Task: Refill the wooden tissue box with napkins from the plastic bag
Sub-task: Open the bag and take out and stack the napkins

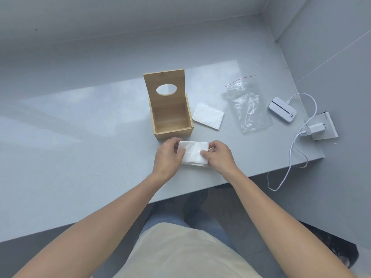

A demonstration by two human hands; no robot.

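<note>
A: Bamboo-coloured wood first: the wooden tissue box (172, 119) stands on the grey desk (80, 137), its lid (165, 85) swung up and back so the oval hole shows. What is inside it?

B: Only the bare wooden floor of the box, as far as the head view shows. The napkins are outside. One stack of napkins (193, 154) lies on the desk just in front of the box, and both hands are on it.

A: How do the hands hold it?

B: The left hand (167, 157) has its grip closed on the stack's left edge, thumb on top. The right hand (219, 156) pinches the right edge the same way. The stack rests flat between them.

A: And the rest?

B: A second, smaller pile of napkins (208, 115) lies just right of the box, apart from it. Further right the plastic bag (247, 105) lies flat and crumpled, its red zip strip at the far end; it looks to hold nothing. Beyond it sit a small white device (282, 109) and a white charger (315, 129) in a wall socket, joined by a white cable (295, 149) that hangs over the desk edge
</note>
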